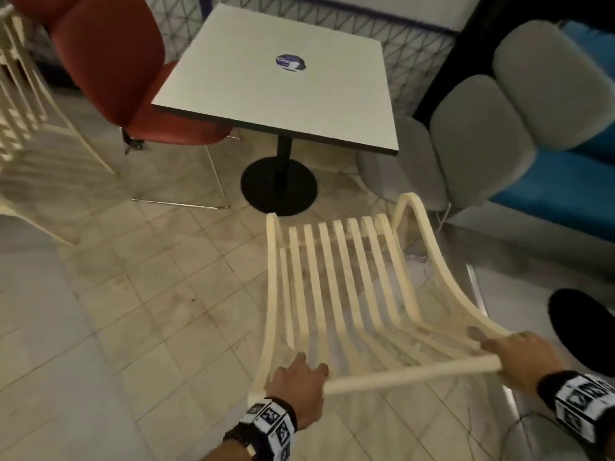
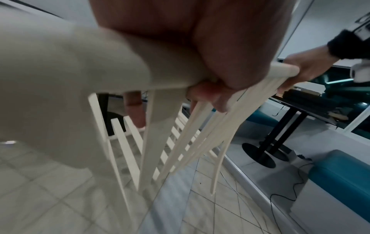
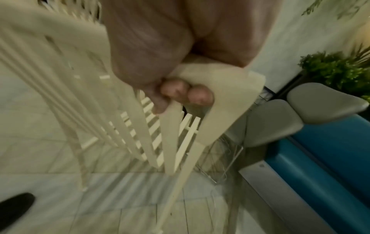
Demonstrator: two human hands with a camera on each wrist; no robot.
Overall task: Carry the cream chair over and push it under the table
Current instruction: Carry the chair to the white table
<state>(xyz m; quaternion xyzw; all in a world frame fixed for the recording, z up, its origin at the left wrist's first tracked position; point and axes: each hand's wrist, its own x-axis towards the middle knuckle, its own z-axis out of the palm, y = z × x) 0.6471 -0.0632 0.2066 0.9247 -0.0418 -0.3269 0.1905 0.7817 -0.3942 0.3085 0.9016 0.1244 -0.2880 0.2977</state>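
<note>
The cream slatted chair (image 1: 336, 287) hangs just in front of me, its seat pointing toward the white square table (image 1: 283, 81) on a black pedestal. My left hand (image 1: 296, 377) grips the left end of the chair's top rail, fingers (image 2: 202, 93) curled under it. My right hand (image 1: 515, 354) grips the right corner of the same rail, where fingertips (image 3: 188, 93) wrap the cream frame (image 3: 220, 101). The chair's legs (image 2: 120, 158) show over the tiled floor; whether they touch it I cannot tell.
A red chair (image 1: 109, 61) stands at the table's left side and a grey chair (image 1: 482, 128) at its right, beside a blue bench (image 1: 565, 184). Another cream slatted chair (image 1: 26, 134) stands far left. A dark shoe (image 1: 582, 331) is at my right. Cables (image 2: 290, 197) lie on the floor.
</note>
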